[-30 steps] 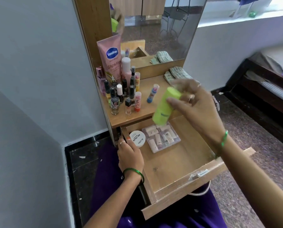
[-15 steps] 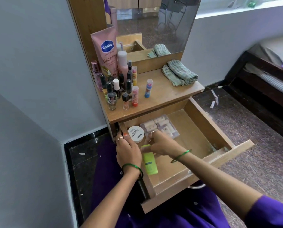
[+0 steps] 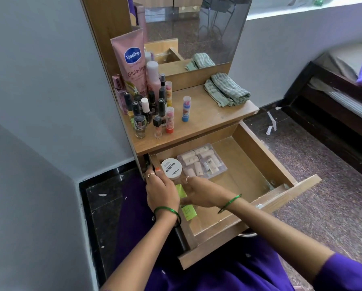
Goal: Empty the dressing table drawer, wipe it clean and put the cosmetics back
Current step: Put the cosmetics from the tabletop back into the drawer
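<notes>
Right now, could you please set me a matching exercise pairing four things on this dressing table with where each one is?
Things:
1. green tube
2. folded cloth
3. white jar
4. Vaseline tube

Places:
A. drawer's back left corner
B. tabletop, right side
C. tabletop, back left, upright
D. lying in the drawer under the right hand

Pairs: 1-D, 2-B, 3-A, 4-C

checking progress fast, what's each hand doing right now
Left hand: grips the left wall of the open wooden drawer.
Right hand: holds the lime green plastic bottle lying in the drawer.
</notes>
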Tool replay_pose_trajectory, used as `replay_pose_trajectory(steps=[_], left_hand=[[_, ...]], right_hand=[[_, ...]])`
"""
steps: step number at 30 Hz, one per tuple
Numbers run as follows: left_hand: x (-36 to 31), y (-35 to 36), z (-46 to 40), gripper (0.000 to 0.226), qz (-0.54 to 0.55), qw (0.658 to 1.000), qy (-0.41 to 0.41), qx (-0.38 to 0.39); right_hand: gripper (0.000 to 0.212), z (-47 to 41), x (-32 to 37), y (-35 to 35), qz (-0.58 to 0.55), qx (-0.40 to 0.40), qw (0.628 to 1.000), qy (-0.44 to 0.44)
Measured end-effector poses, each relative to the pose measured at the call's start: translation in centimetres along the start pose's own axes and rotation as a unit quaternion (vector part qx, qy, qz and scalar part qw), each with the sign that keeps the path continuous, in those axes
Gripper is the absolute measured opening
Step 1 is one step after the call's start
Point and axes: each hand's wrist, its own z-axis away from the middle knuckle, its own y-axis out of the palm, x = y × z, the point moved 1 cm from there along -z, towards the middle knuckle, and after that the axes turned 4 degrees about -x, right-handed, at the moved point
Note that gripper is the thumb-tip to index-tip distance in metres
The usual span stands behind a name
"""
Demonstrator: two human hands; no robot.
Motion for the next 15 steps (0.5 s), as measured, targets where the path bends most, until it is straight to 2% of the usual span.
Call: replay_pose_trajectory(steps=[2,4,7,15], left_hand=[[0.2,0.2,-0.1,0.037,0.001,1.000,-0.001,-0.002],[0.3,0.2,-0.2,0.036,0.001,1.000,-0.003,-0.003],[0.2,0.2,-0.1,0.036,0.000,1.000,-0.005,-0.002],[0.7,0.4,-0.4,0.038,0.001,1.000,0.007,0.001]], right_hand=[[0.077,1.0,-0.8,-0.1,0.024,0.054,0.998,-0.006],[0.102,1.9,-1.4,0.2,0.028,0.074,0.997,-0.013],[0.109,2.5,-2.2,1.1,0.032,0.067,0.997,-0.021],[0.102,1.1,-1.6,1.4,0.036,0.024,0.997,-0.056]])
